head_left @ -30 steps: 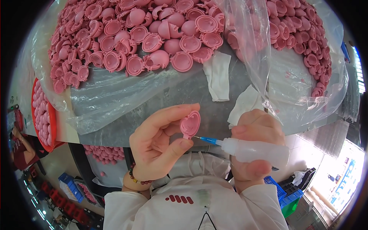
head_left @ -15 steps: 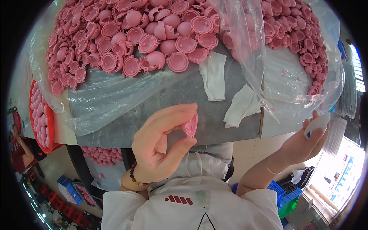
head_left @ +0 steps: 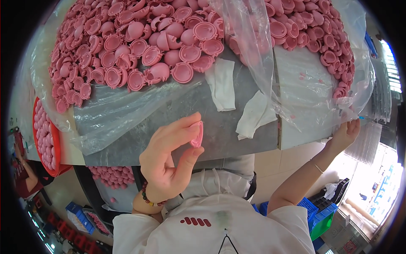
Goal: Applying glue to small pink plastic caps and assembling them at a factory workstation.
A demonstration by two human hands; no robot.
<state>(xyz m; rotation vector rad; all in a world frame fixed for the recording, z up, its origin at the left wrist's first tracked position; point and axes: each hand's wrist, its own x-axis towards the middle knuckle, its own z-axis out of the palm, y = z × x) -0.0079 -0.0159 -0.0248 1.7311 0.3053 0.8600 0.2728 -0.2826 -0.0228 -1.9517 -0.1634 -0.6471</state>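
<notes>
My left hand (head_left: pixel 167 158) pinches a small pink plastic half shell (head_left: pixel 196 134) between thumb and fingers, above the table's front edge. The shell is turned on edge, its hollow side partly showing. Far to the right, my right hand (head_left: pixel 349 130) reaches to the table's right edge, beside the clear plastic sheet (head_left: pixel 359 91). A small blue bit shows by its fingertips; what those fingers hold, if anything, is hidden. Beyond both hands lies a large heap of pink half shells (head_left: pixel 183 73) on the grey tabletop (head_left: pixel 211 135).
Two white cloths (head_left: pixel 222 86) (head_left: pixel 256 116) lie on the table. At the left is a red basket (head_left: pixel 55 146) of pink balls. A black-edged tray of pink balls (head_left: pixel 112 175) sits below the front edge. Blue and green crates (head_left: pixel 323 222) stand low right. Another person's arm (head_left: pixel 30 173) shows far left.
My right hand has swung away to the table's right edge; the white piece seen at its fingers is out of sight. My left hand has shifted slightly left in view, still pinching the shell.
</notes>
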